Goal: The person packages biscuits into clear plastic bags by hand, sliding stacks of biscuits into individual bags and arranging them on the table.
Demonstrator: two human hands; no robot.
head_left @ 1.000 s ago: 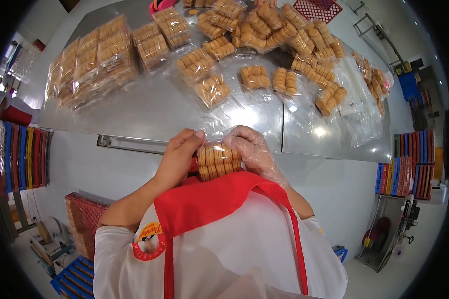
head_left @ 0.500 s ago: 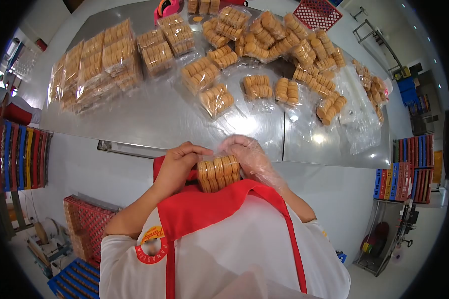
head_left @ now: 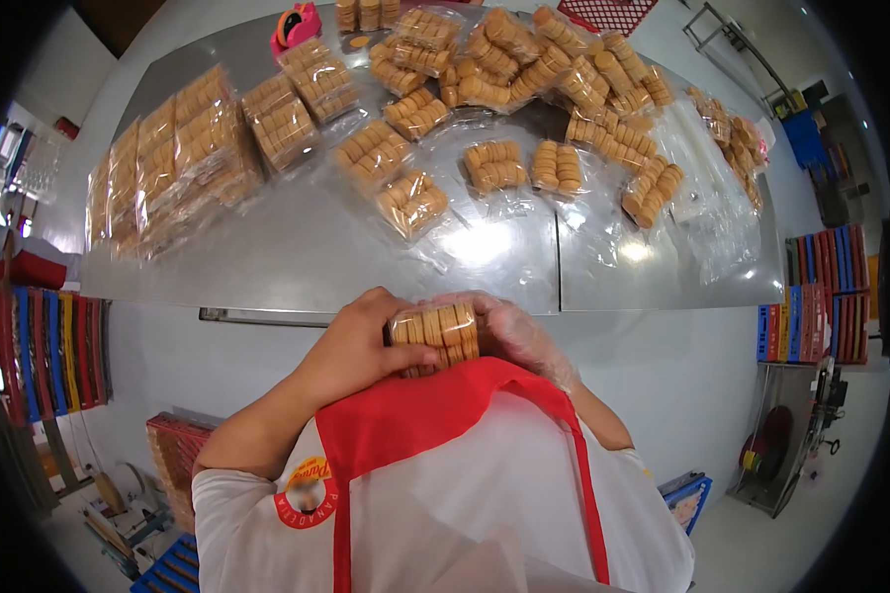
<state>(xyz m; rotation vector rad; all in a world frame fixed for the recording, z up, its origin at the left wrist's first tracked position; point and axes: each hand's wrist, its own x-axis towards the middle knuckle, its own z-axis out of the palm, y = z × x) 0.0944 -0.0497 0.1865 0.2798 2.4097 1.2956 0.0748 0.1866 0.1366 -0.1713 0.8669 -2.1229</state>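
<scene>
A clear plastic pack of round cookies (head_left: pixel 449 328) is held upright against the front of the red apron. My left hand (head_left: pixel 364 331), bare, grips its left side, with the thumb across the front of the cookies. My right hand (head_left: pixel 512 331), in a clear plastic glove, is closed around the far top and right side of the same pack; some of its fingertips are hidden behind it. Beyond my hands on the metal table (head_left: pixel 346 259) lie more cookie packs, the nearest being a pack (head_left: pixel 411 204) in loose film.
Stacked cookie packs (head_left: pixel 173 158) stand at the table's left. A pink tape dispenser (head_left: pixel 296 28) sits at the back, near a heap of packs (head_left: pixel 509 61). Loose plastic bags (head_left: pixel 719 232) cover the right side. A red crate (head_left: pixel 183 450) stands on the floor at left.
My left hand has shifted from the bag's top edge to the pack's side, its thumb now over the front. My right hand has come lower. The view has tilted slightly.
</scene>
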